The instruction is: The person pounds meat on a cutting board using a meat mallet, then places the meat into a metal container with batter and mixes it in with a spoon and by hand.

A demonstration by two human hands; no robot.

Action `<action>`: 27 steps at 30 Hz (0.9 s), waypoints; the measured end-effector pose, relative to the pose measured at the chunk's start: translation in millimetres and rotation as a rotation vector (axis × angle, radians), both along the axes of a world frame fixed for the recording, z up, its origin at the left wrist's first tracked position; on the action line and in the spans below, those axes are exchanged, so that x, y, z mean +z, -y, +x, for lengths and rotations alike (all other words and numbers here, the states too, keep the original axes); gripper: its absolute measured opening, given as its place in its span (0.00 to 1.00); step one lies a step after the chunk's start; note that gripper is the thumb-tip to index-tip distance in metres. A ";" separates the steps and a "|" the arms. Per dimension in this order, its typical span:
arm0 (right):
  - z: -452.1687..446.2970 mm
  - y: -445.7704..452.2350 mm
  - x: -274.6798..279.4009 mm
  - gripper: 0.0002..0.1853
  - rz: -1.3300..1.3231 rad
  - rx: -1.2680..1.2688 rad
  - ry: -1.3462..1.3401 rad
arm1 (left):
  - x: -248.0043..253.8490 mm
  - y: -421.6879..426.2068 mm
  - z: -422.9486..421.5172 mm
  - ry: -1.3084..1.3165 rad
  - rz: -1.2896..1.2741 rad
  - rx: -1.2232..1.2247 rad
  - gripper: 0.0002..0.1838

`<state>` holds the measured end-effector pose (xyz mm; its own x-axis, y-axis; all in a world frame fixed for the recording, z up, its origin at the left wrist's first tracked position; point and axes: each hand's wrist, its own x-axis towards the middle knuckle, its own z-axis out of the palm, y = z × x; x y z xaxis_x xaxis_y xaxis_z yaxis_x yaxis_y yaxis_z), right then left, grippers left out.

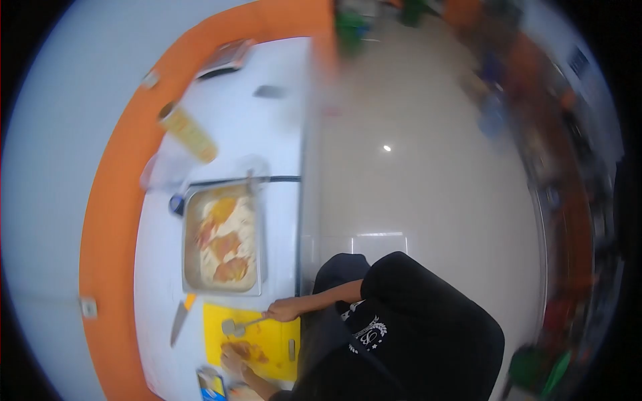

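Observation:
My right hand (284,309) is closed around the handle of a grey meat mallet (233,327), whose head is over the yellow cutting board (217,314). Below it in the view, my left hand (234,359) holds the edge of a piece of raw meat (256,352) on the board. The left fingers are somewhat blurred. A knife (179,323) with a yellow handle lies beside the board. Next to the board stands a metal tray (188,247) with several pieces of meat in a pale coating.
A yellow roll (188,132), a clear plastic bag (162,170) and a scale-like device (227,57) are farther along the white table (277,134). A yellow and blue packet (211,385) lies by the board. A green chair (539,374) stands behind.

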<state>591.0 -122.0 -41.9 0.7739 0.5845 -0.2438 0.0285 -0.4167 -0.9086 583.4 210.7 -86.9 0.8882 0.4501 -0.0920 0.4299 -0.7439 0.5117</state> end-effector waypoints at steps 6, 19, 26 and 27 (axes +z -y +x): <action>-44.9 -14.2 -1.4 0.33 -0.037 -0.214 0.017 | 33.7 47.4 11.1 0.004 -0.108 0.170 0.25; -109.1 -61.9 4.2 0.30 0.213 -0.513 -0.087 | 50.9 51.7 -24.7 -0.173 -0.754 0.158 0.17; -110.9 -102.3 -41.0 0.26 0.299 -0.587 -0.209 | 49.5 54.3 -28.2 -0.168 -0.756 0.059 0.18; -111.8 -105.1 -44.2 0.27 0.294 -0.561 -0.198 | 49.5 52.8 -28.5 -0.174 -0.753 0.054 0.18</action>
<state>479.2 -16.9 -86.1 0.9371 0.1699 -0.3050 -0.3002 -0.0537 -0.9524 554.8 157.9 -37.3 0.8115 0.2536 -0.5264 0.5762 -0.1978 0.7930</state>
